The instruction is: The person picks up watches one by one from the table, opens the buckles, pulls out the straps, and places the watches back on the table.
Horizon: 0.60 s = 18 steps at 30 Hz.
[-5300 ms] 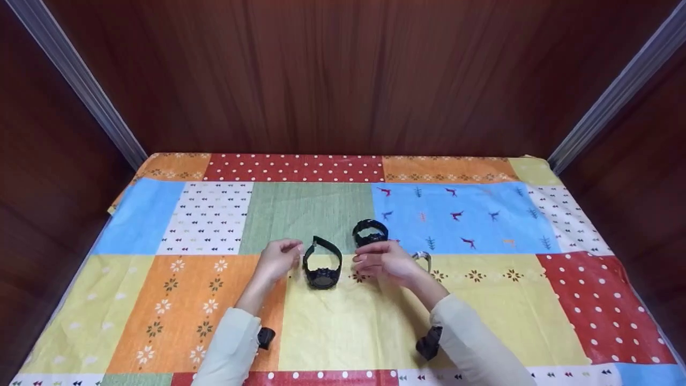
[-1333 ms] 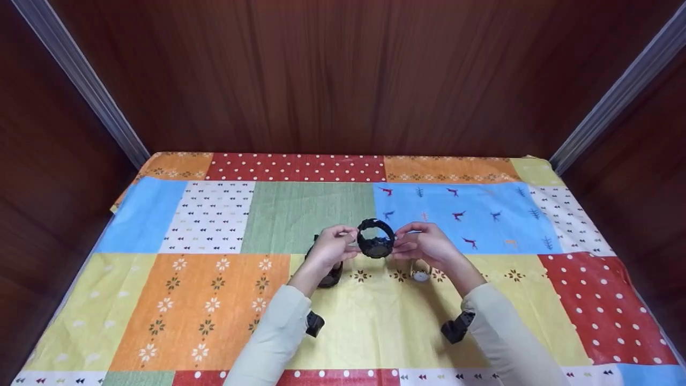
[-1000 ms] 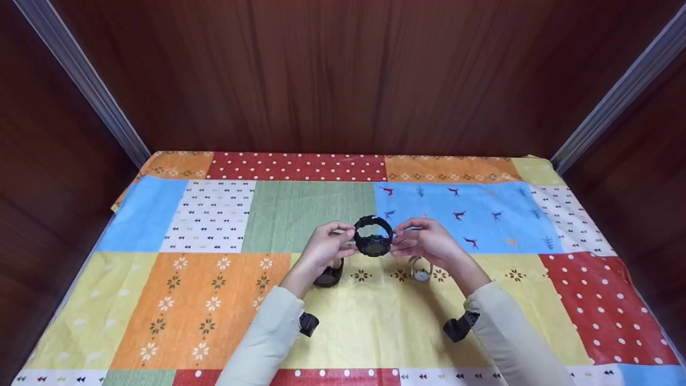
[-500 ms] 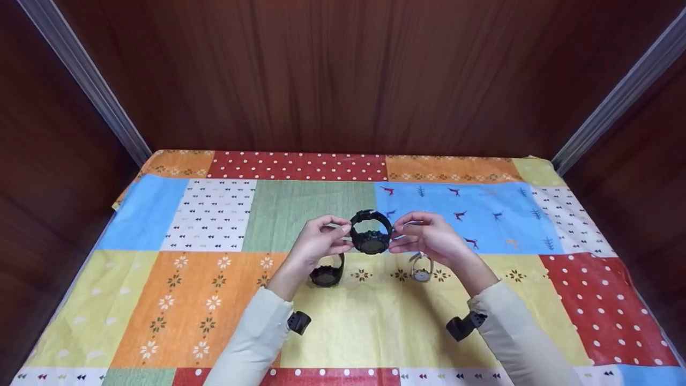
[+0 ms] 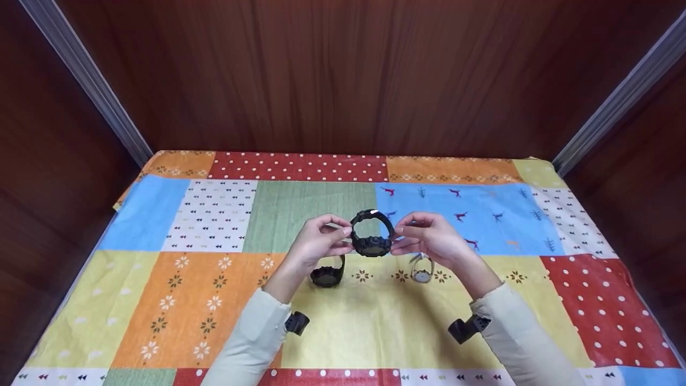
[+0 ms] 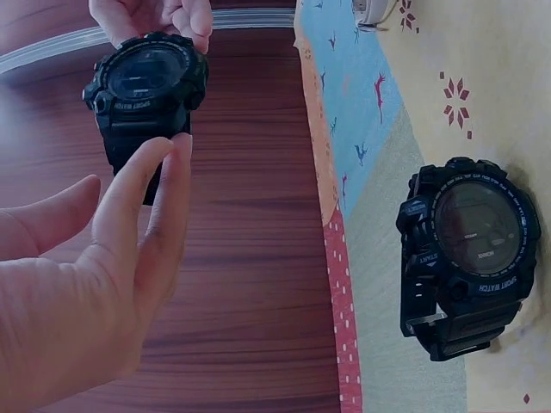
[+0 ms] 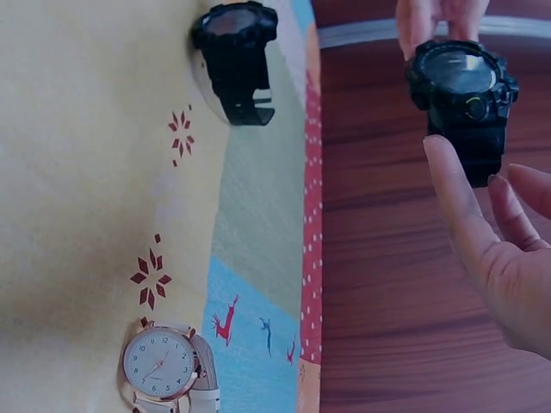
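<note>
Between both hands, above the table, a black digital wristwatch (image 5: pixel 373 246) is held up with its strap looped at the top. My left hand (image 5: pixel 316 239) pinches it at its left side, and my right hand (image 5: pixel 431 236) pinches the opposite side. In the left wrist view the held watch (image 6: pixel 146 77) shows its round dark display, with fingertips on the strap just below the case. The right wrist view has the same watch (image 7: pixel 461 73) with an index fingertip against its strap.
A second black sport watch (image 5: pixel 327 274) stands on the cloth below my left hand. A small white-dialled watch (image 5: pixel 422 274) with a pale strap stands below my right hand. The patchwork tablecloth (image 5: pixel 348 327) reaches to dark wood panels (image 5: pixel 343 80) behind.
Earlier the black watch stood on the cloth near my right hand; now both hands hold it raised. Over the last second it has risen slightly, then its dial tilts further from view.
</note>
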Tool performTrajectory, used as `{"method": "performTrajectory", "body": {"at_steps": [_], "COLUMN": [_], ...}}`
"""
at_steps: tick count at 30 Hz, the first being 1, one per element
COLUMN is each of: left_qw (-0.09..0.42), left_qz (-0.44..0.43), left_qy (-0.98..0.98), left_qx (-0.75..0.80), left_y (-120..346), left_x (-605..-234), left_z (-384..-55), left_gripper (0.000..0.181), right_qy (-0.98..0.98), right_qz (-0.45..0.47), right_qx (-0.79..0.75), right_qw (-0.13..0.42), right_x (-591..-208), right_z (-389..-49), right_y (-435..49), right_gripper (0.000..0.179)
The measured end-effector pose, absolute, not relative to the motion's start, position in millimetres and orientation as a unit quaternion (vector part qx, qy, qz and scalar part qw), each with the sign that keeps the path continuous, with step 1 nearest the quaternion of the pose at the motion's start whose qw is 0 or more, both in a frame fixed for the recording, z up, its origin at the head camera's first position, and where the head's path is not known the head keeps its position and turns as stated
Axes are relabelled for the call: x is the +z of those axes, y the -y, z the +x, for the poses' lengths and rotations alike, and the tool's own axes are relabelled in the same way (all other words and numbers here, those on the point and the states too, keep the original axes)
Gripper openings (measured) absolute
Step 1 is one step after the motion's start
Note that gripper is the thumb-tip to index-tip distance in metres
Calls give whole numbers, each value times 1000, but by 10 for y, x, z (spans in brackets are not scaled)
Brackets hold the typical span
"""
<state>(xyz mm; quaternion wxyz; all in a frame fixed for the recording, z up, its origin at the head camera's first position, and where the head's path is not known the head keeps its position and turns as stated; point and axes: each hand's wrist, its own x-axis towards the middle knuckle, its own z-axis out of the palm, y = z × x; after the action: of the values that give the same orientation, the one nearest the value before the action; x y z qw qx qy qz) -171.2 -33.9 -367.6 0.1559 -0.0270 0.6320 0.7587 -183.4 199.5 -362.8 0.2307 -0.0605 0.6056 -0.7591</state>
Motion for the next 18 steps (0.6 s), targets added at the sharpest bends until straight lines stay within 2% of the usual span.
{"method": "performTrajectory", "body": {"at_steps": [6, 13, 18], "left_qw": [145, 125, 115], "left_qz": [-18, -3, 5], "left_qy": [-651, -682, -678], "left_qx": [745, 721, 726], "left_y": [308, 283, 261], "left_x": [-3664, -3657, -3639], "left_z": [-1687, -1652, -1636], "left_gripper": [10, 11, 20], "right_qy": [-621, -663, -681], "right_qz": [-67, -76, -86], "right_qx": [-749, -723, -708], "right_qw": [221, 181, 165], "right_x": [-3620, -3604, -3591], "right_z": [-1811, -1775, -1762], "right_y": [-1981, -1940, -1942], "right_gripper": [7, 6, 23]}}
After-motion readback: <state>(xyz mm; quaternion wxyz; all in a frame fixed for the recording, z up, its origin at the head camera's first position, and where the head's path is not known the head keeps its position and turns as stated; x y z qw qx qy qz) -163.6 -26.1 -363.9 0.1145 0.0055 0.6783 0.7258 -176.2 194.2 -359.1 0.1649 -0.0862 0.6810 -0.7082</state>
